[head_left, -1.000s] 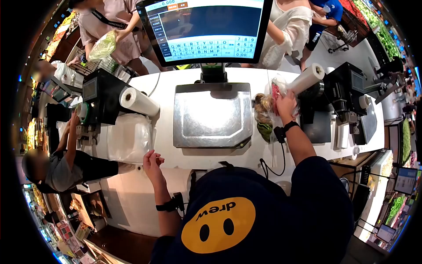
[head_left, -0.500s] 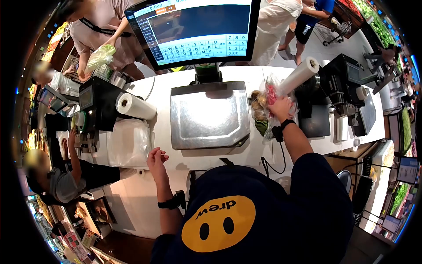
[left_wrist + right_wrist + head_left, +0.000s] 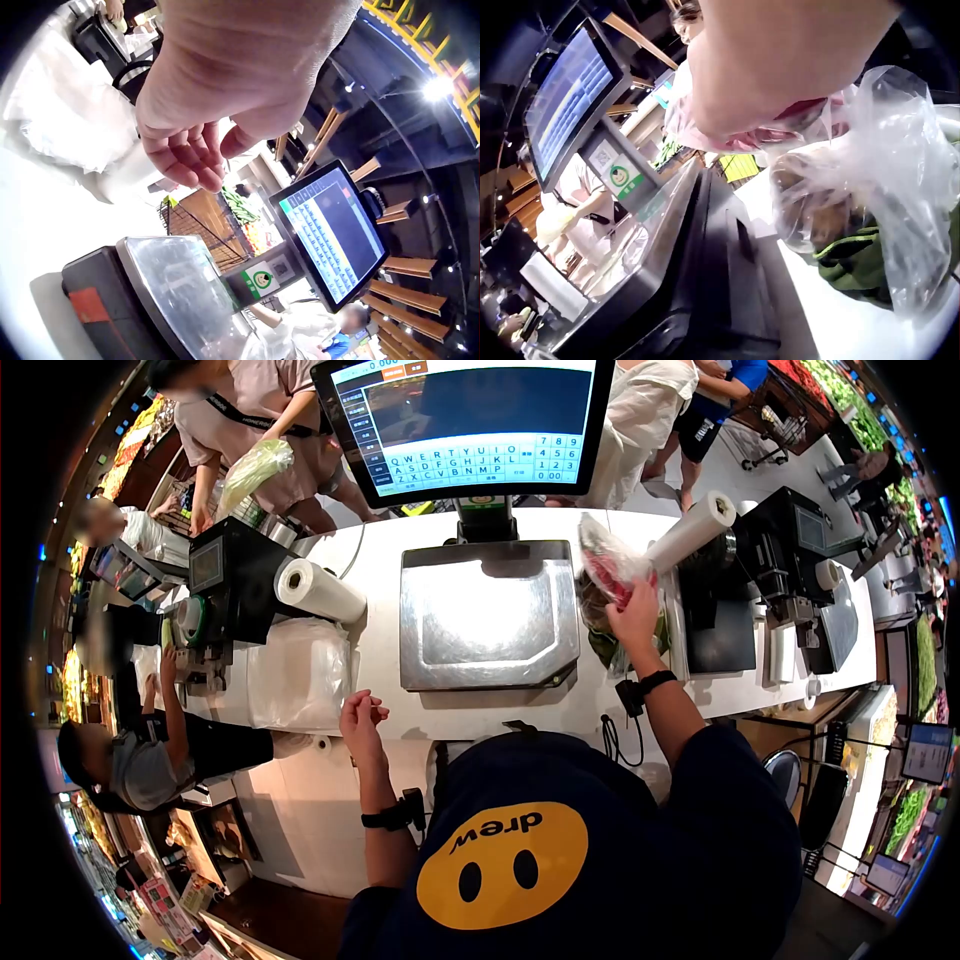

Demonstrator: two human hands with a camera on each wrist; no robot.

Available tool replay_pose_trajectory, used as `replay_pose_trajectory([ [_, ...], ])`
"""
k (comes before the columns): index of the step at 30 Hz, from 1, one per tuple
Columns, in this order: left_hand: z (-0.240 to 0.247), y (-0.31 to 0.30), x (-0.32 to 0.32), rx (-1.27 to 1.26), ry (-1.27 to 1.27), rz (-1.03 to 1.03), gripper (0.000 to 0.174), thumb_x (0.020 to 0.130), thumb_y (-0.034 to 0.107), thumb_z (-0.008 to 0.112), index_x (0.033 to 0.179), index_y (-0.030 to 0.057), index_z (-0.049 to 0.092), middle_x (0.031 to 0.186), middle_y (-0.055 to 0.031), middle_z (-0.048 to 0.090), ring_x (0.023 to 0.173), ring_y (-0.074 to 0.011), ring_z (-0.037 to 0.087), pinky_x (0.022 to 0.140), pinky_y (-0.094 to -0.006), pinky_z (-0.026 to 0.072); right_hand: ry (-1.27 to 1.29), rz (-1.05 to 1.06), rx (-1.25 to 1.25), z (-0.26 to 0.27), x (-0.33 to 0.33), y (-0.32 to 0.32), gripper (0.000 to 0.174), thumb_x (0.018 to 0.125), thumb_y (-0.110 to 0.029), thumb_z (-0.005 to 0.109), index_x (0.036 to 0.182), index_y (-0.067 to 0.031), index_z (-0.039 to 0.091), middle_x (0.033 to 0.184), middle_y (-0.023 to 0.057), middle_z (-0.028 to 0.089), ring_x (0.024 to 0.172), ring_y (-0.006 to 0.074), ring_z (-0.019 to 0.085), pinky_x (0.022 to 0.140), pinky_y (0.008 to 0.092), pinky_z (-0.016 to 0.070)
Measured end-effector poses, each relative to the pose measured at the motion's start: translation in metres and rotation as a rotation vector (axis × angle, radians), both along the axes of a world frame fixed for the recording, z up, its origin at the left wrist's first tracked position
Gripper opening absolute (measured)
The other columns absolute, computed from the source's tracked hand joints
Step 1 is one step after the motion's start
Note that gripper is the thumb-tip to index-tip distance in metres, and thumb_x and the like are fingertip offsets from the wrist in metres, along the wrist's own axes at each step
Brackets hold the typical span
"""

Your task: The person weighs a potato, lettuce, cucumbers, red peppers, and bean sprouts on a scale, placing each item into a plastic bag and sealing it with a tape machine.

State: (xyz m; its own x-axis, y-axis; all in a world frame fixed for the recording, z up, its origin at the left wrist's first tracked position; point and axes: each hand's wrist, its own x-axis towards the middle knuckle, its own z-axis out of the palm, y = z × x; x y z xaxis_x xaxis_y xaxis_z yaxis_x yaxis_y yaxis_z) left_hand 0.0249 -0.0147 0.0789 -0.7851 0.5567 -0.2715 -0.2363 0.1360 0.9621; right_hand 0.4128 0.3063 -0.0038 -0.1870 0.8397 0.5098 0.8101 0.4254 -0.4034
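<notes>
My right hand (image 3: pixel 634 618) grips a clear plastic bag with something red inside (image 3: pixel 610 565), raised at the right side of the scale. In the right wrist view the hand hides most of its own fingers, and the red bag (image 3: pixel 761 139) shows beneath it. Below lie more clear bags, one with brownish contents (image 3: pixel 817 206), beside a dark green item with a bright green edge (image 3: pixel 855 266). My left hand (image 3: pixel 364 722) hovers at the counter's front edge, fingers loosely curled and holding nothing. The flat metal scale (image 3: pixel 488 610) sits between both hands.
A touchscreen (image 3: pixel 470 430) rises behind the scale. Rolls of plastic bags stand at left (image 3: pixel 320 591) and right (image 3: pixel 692 532). A stack of clear bags (image 3: pixel 300 672) lies at left. Black machines flank the counter (image 3: pixel 375 660), and several people stand around it.
My right hand has lifted the red bag off the pile and tilted it toward the scale and far side. The left hand has barely moved.
</notes>
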Motion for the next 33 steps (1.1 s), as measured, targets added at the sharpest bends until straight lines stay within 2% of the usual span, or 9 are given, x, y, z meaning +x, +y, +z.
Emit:
replay_pose_trajectory([
  [5, 0.0, -0.001, -0.001, 0.003, 0.007, -0.009, 0.014, 0.097, 0.012, 0.053, 0.104, 0.0024, 0.06, 0.085, -0.0053, 0.062, 0.068, -0.0125, 0.059, 0.066, -0.0261, 0.05, 0.102, 0.26, 0.066, 0.027, -0.041, -0.03, 0.058, 0.062, -0.015, 0.072, 0.114, -0.0012, 0.051, 0.106, 0.0191, 0.056, 0.097, 0.0386, 0.054, 0.087, 0.0477, 0.0439],
  [7, 0.001, -0.002, 0.0, 0.0, 0.01, 0.0, 0.015, 0.097, 0.012, 0.053, 0.104, 0.0019, 0.06, 0.085, -0.0055, 0.062, 0.068, -0.0126, 0.059, 0.066, -0.0261, 0.0501, 0.094, 0.41, 0.093, 0.042, -0.064, -0.047, 0.064, 0.061, -0.015, 0.076, 0.117, -0.0014, 0.051, 0.111, 0.0186, 0.056, 0.101, 0.0382, 0.055, 0.091, 0.0472, 0.0426],
  [12, -0.002, -0.006, 0.006, 0.001, 0.009, -0.004, 0.015, 0.097, 0.012, 0.052, 0.104, 0.001, 0.059, 0.085, -0.0056, 0.062, 0.069, -0.0125, 0.059, 0.067, -0.026, 0.0503, 0.1, 0.74, -0.04, 0.064, -0.144, -0.088, 0.059, 0.066, -0.01, 0.069, 0.122, -0.0003, 0.05, 0.12, 0.0181, 0.054, 0.109, 0.0367, 0.053, 0.095, 0.0455, 0.0418],
  [16, 0.001, -0.01, 0.007, 0.029, 0.001, 0.019, 0.015, 0.097, 0.012, 0.052, 0.105, 0.0011, 0.059, 0.085, -0.005, 0.062, 0.069, -0.0123, 0.059, 0.067, -0.0257, 0.0502, -0.088, 0.841, -0.095, 0.059, -0.194, -0.111, 0.066, 0.073, -0.009, 0.065, 0.134, 0.0044, 0.044, 0.132, 0.0251, 0.046, 0.124, 0.0386, 0.044, 0.105, 0.0466, 0.0353],
  [19, 0.002, -0.02, 0.001, 0.035, -0.007, 0.048, 0.015, 0.097, 0.012, 0.053, 0.105, 0.0016, 0.06, 0.085, -0.0047, 0.062, 0.069, -0.0121, 0.059, 0.066, -0.0255, 0.0498, -0.097, 0.9, -0.11, 0.075, -0.198, -0.121, 0.066, 0.077, -0.014, 0.067, 0.136, 0.0041, 0.043, 0.136, 0.0265, 0.043, 0.127, 0.0397, 0.042, 0.107, 0.0484, 0.0332],
  [23, -0.003, -0.037, -0.006, 0.018, -0.019, 0.086, 0.015, 0.097, 0.012, 0.052, 0.104, 0.0016, 0.06, 0.085, -0.0048, 0.062, 0.069, -0.0121, 0.059, 0.066, -0.0253, 0.0495, -0.023, 0.981, -0.102, 0.081, -0.182, -0.106, 0.057, 0.08, -0.021, 0.067, 0.129, 0.0029, 0.049, 0.138, 0.0228, 0.045, 0.127, 0.037, 0.044, 0.109, 0.0483, 0.0321],
  [24, -0.006, -0.04, -0.009, 0.011, -0.024, 0.086, 0.015, 0.097, 0.012, 0.052, 0.104, 0.0015, 0.06, 0.085, -0.0049, 0.062, 0.069, -0.0121, 0.059, 0.066, -0.0253, 0.0494, 0.004, 0.97, -0.101, 0.086, -0.178, -0.101, 0.051, 0.081, -0.019, 0.067, 0.125, 0.0017, 0.052, 0.134, 0.019, 0.05, 0.124, 0.0347, 0.047, 0.109, 0.0478, 0.0323],
  [28, -0.014, -0.044, -0.019, -0.001, -0.039, 0.052, 0.016, 0.097, 0.013, 0.052, 0.105, 0.0009, 0.06, 0.085, -0.0056, 0.062, 0.069, -0.0127, 0.059, 0.065, -0.0252, 0.0491, -0.028, 0.753, 0.071, 0.105, -0.171, -0.064, 0.045, 0.082, -0.015, 0.064, 0.124, -0.0005, 0.054, 0.129, 0.0162, 0.056, 0.122, 0.0325, 0.051, 0.109, 0.0475, 0.0326],
  [33, -0.023, -0.037, -0.043, 0.005, -0.061, -0.045, 0.018, 0.097, 0.012, 0.051, 0.106, -0.0009, 0.059, 0.084, -0.0074, 0.062, 0.068, -0.0132, 0.06, 0.065, -0.0251, 0.0488, -0.011, 0.585, 0.289, 0.167, -0.2, -0.01, 0.043, 0.08, -0.013, 0.064, 0.12, -0.0017, 0.052, 0.135, 0.016, 0.051, 0.126, 0.0346, 0.047, 0.106, 0.0469, 0.0345],
])
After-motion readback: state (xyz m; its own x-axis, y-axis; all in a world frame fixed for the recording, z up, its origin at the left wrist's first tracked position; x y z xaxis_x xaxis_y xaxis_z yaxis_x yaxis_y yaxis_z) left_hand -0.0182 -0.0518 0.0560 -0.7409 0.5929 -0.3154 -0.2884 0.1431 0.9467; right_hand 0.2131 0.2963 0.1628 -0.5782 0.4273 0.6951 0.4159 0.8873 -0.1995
